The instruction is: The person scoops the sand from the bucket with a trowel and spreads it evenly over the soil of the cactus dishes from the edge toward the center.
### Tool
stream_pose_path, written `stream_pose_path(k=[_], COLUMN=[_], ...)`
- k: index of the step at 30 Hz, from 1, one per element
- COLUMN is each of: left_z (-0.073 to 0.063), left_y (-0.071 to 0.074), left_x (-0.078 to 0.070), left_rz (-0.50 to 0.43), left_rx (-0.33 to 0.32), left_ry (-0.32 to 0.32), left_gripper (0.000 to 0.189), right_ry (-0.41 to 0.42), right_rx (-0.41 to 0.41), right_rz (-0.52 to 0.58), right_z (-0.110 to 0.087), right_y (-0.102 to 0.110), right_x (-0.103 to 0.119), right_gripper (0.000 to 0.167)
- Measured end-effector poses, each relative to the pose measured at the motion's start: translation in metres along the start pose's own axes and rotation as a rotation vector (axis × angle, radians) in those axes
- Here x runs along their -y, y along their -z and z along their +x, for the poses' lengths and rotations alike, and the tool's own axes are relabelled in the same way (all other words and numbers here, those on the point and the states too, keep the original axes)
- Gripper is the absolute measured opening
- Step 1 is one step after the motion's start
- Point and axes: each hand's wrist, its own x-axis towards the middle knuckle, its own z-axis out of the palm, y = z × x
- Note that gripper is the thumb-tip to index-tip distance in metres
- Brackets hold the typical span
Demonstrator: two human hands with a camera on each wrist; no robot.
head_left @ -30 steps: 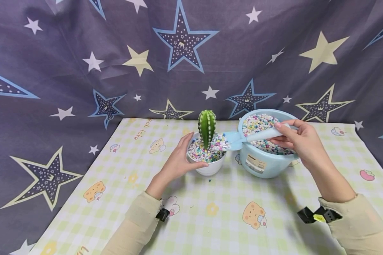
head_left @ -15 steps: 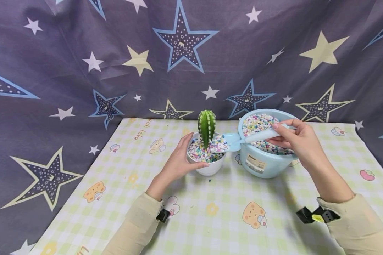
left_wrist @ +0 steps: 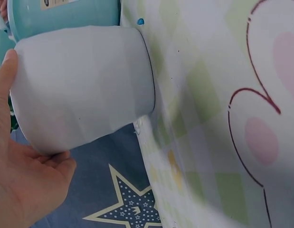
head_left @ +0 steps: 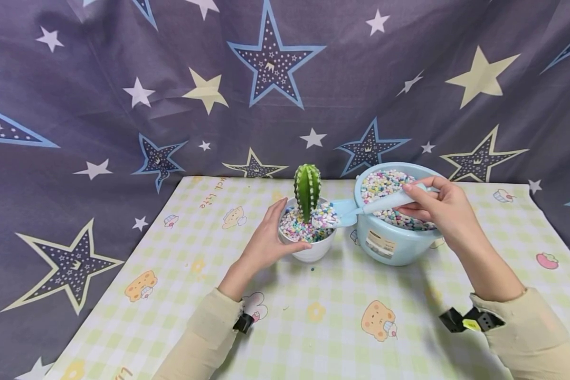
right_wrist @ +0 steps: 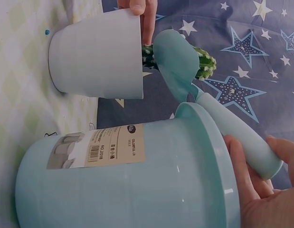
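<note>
A green cactus [head_left: 307, 191] stands upright in a white flowerpot [head_left: 313, 252] filled with small coloured pebbles. My left hand [head_left: 267, 236] grips the pot near its rim, thumb along the front and fingers around the left side; the left wrist view shows the pot wall [left_wrist: 85, 85] from close by. With my right hand [head_left: 448, 208] I hold a light blue trowel [head_left: 394, 200] by its handle. Pebbles lie on the trowel's blade [right_wrist: 177, 59], which is over the pot's right side, close to the cactus. Behind the handle stands a light blue bucket [head_left: 394, 245] full of coloured pebbles.
Pot and bucket stand near the back of a table covered with a green checked cloth [head_left: 313, 338]. One dark pebble [head_left: 312, 269] lies in front of the pot. A dark star-patterned curtain [head_left: 209, 137] hangs behind the table.
My right hand and the trowel have shifted slightly to the left and down, and the blade's load sits a little nearer the cactus. My left hand and the pot look the same.
</note>
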Motion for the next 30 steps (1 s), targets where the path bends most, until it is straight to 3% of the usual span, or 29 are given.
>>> stream_pose_path(k=[9, 22, 30], left_z=[0.001, 0.010, 0.010], left_y=[0.000, 0.010, 0.008], left_x=[-0.002, 0.011, 0.012], left_rz=[0.007, -0.055, -0.044], left_rx=[0.010, 0.102, 0.079], left_ry=[0.019, -0.049, -0.052], left_gripper=[0.119, 0.117, 0.116], right_ry=[0.017, 0.037, 0.050], right_rx=[-0.006, 0.001, 0.010], right_rz=[-0.010, -0.042, -0.063], right_z=[-0.001, -0.002, -0.001], right_y=[-0.001, -0.007, -0.014], right_x=[-0.001, -0.001, 0.001], right_gripper=[0.006, 0.008, 0.011])
